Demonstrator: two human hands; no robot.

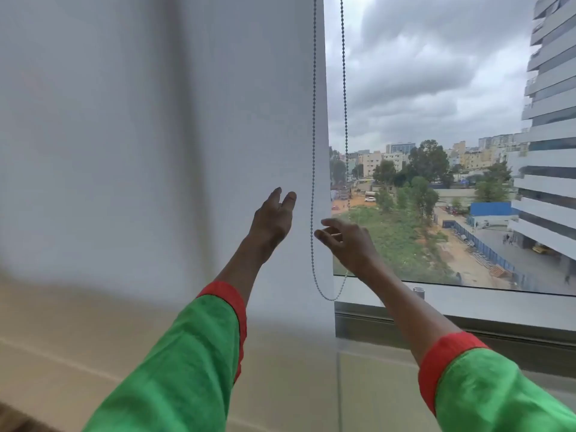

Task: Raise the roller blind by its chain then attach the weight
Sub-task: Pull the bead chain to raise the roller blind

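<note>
A pale grey roller blind hangs down over the left part of the window. Its beaded chain drops in two strands along the blind's right edge and loops at the bottom near the sill. My left hand is raised in front of the blind, fingers apart, just left of the chain and not touching it. My right hand is just right of the near strand, with fingers spread toward it and holding nothing. I see no weight in view.
The uncovered window pane on the right shows buildings and trees outside. A grey window frame and sill run below it, with a small metal knob on the sill. A beige wall lies under the blind.
</note>
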